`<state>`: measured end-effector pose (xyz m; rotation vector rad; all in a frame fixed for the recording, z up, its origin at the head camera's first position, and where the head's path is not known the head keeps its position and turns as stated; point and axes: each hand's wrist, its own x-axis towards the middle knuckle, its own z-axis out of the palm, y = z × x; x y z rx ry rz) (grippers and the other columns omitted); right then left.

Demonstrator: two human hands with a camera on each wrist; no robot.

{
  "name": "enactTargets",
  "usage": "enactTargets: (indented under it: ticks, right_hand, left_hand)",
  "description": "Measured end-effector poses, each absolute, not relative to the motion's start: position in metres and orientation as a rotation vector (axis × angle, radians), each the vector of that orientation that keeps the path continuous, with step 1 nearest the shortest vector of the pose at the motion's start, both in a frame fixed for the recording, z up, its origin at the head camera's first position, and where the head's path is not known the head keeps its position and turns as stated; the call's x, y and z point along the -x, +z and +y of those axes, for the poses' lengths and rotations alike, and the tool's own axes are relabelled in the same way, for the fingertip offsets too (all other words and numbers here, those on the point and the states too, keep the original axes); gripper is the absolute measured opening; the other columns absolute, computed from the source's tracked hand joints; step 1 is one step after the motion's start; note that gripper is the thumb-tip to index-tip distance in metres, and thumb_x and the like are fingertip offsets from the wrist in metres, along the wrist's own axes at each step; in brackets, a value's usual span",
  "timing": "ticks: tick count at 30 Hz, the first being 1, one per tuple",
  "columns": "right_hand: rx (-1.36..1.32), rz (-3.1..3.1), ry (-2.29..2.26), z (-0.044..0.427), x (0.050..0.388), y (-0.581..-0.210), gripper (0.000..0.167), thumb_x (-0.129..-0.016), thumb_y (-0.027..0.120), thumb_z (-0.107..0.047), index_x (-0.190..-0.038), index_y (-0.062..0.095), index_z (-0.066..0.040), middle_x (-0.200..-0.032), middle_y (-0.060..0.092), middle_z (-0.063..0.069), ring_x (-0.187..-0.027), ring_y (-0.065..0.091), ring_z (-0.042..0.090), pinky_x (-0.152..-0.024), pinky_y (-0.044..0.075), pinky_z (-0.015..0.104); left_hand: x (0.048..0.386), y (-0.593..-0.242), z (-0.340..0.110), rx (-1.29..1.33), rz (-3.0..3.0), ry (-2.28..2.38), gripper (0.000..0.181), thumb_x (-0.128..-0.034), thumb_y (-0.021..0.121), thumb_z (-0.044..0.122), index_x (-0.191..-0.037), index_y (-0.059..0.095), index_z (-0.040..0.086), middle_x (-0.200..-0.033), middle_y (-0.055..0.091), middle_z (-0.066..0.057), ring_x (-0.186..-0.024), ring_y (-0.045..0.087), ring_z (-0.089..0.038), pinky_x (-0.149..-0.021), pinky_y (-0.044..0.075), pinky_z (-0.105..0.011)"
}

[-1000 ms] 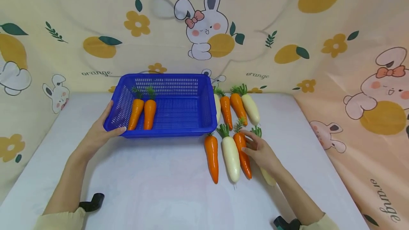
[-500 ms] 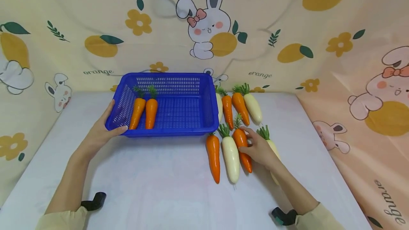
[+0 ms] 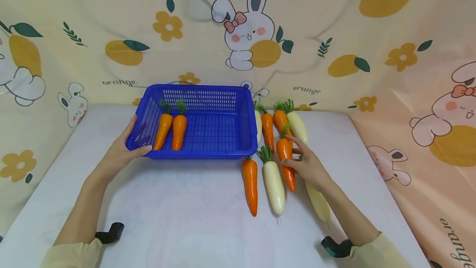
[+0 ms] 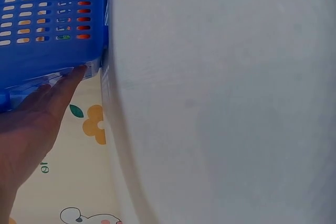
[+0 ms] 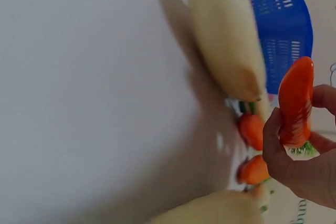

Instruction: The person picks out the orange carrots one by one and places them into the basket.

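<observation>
My left hand grips the left front corner of a blue plastic basket, thumb over the rim; the left wrist view shows its fingers against the basket's outer wall. Inside, at the left, lie two carrots side by side. My right hand pinches an orange carrot between thumb and fingers, its green top pointing away from me. In the right wrist view this carrot is raised off the table. Just left of it lies a white radish, and beyond that another carrot.
Under my right forearm lies another white radish, partly hidden. Behind, right of the basket, are a carrot, a second carrot, a white radish and one mostly covered by the basket. A patterned cloth hangs behind the white table.
My right hand has taken hold of the carrot, lifted it and carried it a little away from me, out of the front row. My left hand and the basket keep their places.
</observation>
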<state>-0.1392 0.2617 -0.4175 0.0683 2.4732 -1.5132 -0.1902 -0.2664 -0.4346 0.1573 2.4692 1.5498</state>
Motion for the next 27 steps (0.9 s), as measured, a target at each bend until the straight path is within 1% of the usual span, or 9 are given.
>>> enactTargets:
  ticks: [4, 7, 12, 14, 18, 20, 22, 24, 27]
  right_hand:
    - [-0.014, 2.469, -1.543, 0.257, 0.15, -0.404, 0.075, -0.092, 0.07, -0.015, -0.156, 0.033, -0.031, -0.149, 0.037, 0.024, -0.129, 0.045, 0.042, -0.079, 0.06, 0.038]
    - [-0.004, 2.428, -1.588, 0.251, 0.163, -0.395, 0.073, -0.092, 0.07, -0.012, -0.154, 0.036, -0.03, -0.15, 0.036, 0.023, -0.133, 0.042, 0.041, -0.081, 0.06, 0.041]
    - [-0.023, 2.331, -1.7, 0.236, 0.187, -0.382, 0.073, -0.092, 0.07, -0.013, -0.154, 0.035, -0.031, -0.15, 0.036, 0.022, -0.125, 0.05, 0.039, -0.083, 0.058, 0.04]
    - [-0.005, 2.321, -1.731, 0.228, 0.196, -0.376, 0.073, -0.092, 0.07, -0.013, -0.154, 0.036, -0.031, -0.148, 0.038, 0.02, -0.121, 0.053, 0.038, -0.083, 0.058, 0.04]
    - [0.063, 2.34, -1.724, 0.208, 0.214, -0.365, 0.074, -0.091, 0.072, -0.014, -0.153, 0.036, -0.032, -0.145, 0.043, 0.019, -0.109, 0.06, 0.033, -0.078, 0.058, 0.036]
    - [0.076, 2.34, -1.715, 0.199, 0.221, -0.361, 0.073, -0.09, 0.073, -0.015, -0.152, 0.038, -0.033, -0.144, 0.045, 0.018, -0.1, 0.062, 0.03, -0.075, 0.057, 0.034]
    - [0.07, 2.342, -1.7, 0.19, 0.227, -0.358, 0.073, -0.09, 0.074, -0.016, -0.151, 0.039, -0.035, -0.142, 0.046, 0.016, -0.094, 0.063, 0.027, -0.074, 0.057, 0.033]
    - [0.063, 2.322, -1.697, 0.181, 0.232, -0.357, 0.072, -0.091, 0.073, -0.016, -0.151, 0.039, -0.036, -0.143, 0.045, 0.016, -0.093, 0.063, 0.027, -0.075, 0.056, 0.033]
    - [0.068, 2.324, -1.694, 0.167, 0.239, -0.355, 0.072, -0.091, 0.073, -0.015, -0.151, 0.038, -0.035, -0.143, 0.044, 0.016, -0.099, 0.064, 0.028, -0.077, 0.058, 0.033]
  left_hand:
    - [0.189, -0.434, -0.265, -0.155, 2.482, 1.541, 0.101, -0.0944, 0.067, 0.033, -0.155, -0.013, 0.04, -0.166, -0.01, -0.004, -0.151, -0.006, -0.039, -0.115, 0.005, -0.068]
    - [0.188, -0.432, -0.264, -0.156, 2.493, 1.53, 0.102, -0.094, 0.068, 0.033, -0.155, -0.013, 0.04, -0.166, -0.01, -0.006, -0.151, -0.005, -0.04, -0.115, 0.005, -0.068]
    - [0.19, -0.429, -0.262, -0.147, 2.517, 1.49, 0.1, -0.0924, 0.07, 0.035, -0.157, -0.006, 0.041, -0.166, -0.005, -0.011, -0.15, -0.001, -0.044, -0.114, 0.006, -0.071]
    - [0.191, -0.428, -0.262, -0.141, 2.519, 1.475, 0.1, -0.092, 0.071, 0.036, -0.158, -0.005, 0.041, -0.166, -0.004, -0.013, -0.149, 0.0, -0.046, -0.113, 0.007, -0.071]
    - [0.191, -0.427, -0.264, -0.127, 2.518, 1.464, 0.101, -0.0918, 0.071, 0.035, -0.158, -0.004, 0.039, -0.166, -0.004, -0.015, -0.149, 0.0, -0.046, -0.113, 0.007, -0.071]
    - [0.191, -0.426, -0.265, -0.12, 2.525, 1.456, 0.102, -0.0913, 0.072, 0.035, -0.158, -0.004, 0.039, -0.166, -0.004, -0.015, -0.149, 0.0, -0.046, -0.113, 0.008, -0.071]
    - [0.191, -0.425, -0.265, -0.113, 2.533, 1.445, 0.103, -0.0904, 0.073, 0.035, -0.159, -0.005, 0.037, -0.166, -0.004, -0.016, -0.149, 0.0, -0.047, -0.113, 0.008, -0.071]
    - [0.191, -0.424, -0.265, -0.106, 2.543, 1.419, 0.105, -0.0901, 0.073, 0.037, -0.159, -0.006, 0.036, -0.166, -0.004, -0.017, -0.149, 0.0, -0.048, -0.113, 0.008, -0.072]
    - [0.191, -0.423, -0.263, -0.113, 2.548, 1.389, 0.106, -0.0904, 0.072, 0.037, -0.158, -0.009, 0.034, -0.165, -0.005, -0.019, -0.148, 0.0, -0.049, -0.113, 0.007, -0.072]
